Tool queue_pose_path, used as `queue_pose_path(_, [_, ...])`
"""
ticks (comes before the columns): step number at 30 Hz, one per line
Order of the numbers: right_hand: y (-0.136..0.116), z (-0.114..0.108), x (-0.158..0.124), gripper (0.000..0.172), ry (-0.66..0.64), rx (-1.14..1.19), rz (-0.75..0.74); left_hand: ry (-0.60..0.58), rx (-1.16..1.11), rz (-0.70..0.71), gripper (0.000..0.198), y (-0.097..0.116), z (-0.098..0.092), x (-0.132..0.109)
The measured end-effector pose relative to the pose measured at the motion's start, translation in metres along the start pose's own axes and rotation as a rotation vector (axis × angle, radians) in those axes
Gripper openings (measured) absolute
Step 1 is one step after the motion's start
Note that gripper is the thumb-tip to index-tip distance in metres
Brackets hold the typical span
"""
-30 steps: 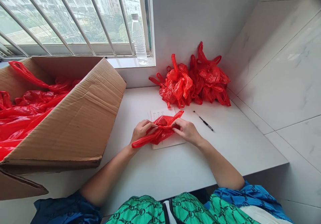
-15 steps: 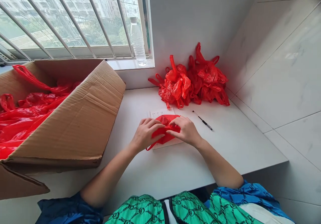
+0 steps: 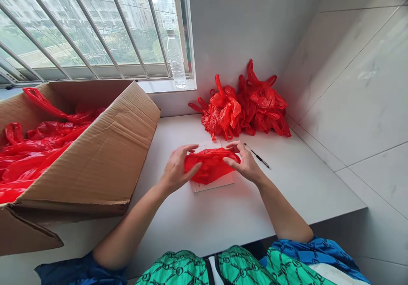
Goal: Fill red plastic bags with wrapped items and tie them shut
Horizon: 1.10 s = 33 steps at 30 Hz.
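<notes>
A crumpled red plastic bag is stretched between my two hands, above a sheet of white paper with small print. My left hand grips the bag's left side, its thumb lying across the red film. My right hand pinches the bag's right side between fingers and thumb. The bag hides most of the paper. A black pen lies just beyond my right hand, not touching it.
Two heaps of bundled red bags stand against the wall on the white counter. An open cardboard box full of red bags sits at left. A water bottle stands on the barred window's sill.
My hands have drawn apart and the bag, earlier bunched under them, now spreads wider between them. My fingers have lifted off its top. The view has shifted slightly.
</notes>
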State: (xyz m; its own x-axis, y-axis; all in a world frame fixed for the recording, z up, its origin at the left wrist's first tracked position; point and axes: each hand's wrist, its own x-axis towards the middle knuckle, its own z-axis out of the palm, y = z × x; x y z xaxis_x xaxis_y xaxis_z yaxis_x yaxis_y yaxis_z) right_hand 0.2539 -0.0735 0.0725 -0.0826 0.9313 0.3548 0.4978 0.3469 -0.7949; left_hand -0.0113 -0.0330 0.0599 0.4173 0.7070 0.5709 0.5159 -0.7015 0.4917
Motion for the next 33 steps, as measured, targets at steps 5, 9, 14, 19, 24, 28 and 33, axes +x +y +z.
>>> queue_pose_path(5, [-0.002, 0.002, 0.001, 0.013, 0.137, 0.018, 0.017, 0.122, -0.045, 0.027, 0.013, 0.005, 0.005, 0.011])
queue_pose_path(9, [-0.001, -0.021, 0.006, 0.018, 0.332, 0.203, 0.066, 0.388, -0.464, -0.224, 0.016, -0.001, -0.008, 0.012])
queue_pose_path(14, [-0.039, -0.036, -0.003, 0.028, 0.575, 0.070, -0.219, 0.293, -0.578, -0.039, 0.017, 0.020, -0.035, 0.008])
queue_pose_path(19, [-0.082, -0.014, -0.023, 0.020, 0.334, -0.180, -0.653, 0.113, -0.546, 0.146, 0.038, 0.042, -0.052, 0.003])
queue_pose_path(24, [-0.063, 0.014, -0.008, 0.017, -0.333, -0.554, -0.216, 0.029, -0.738, 0.206, 0.042, 0.037, -0.053, -0.002])
queue_pose_path(28, [-0.049, 0.004, 0.007, 0.057, -0.304, -0.609, -0.057, 0.103, -0.699, 0.136, 0.041, 0.023, -0.055, -0.003])
queue_pose_path(33, [-0.045, 0.007, 0.020, 0.035, -0.356, -0.482, -0.106, 0.048, -0.645, 0.099, 0.039, 0.016, -0.063, -0.004])
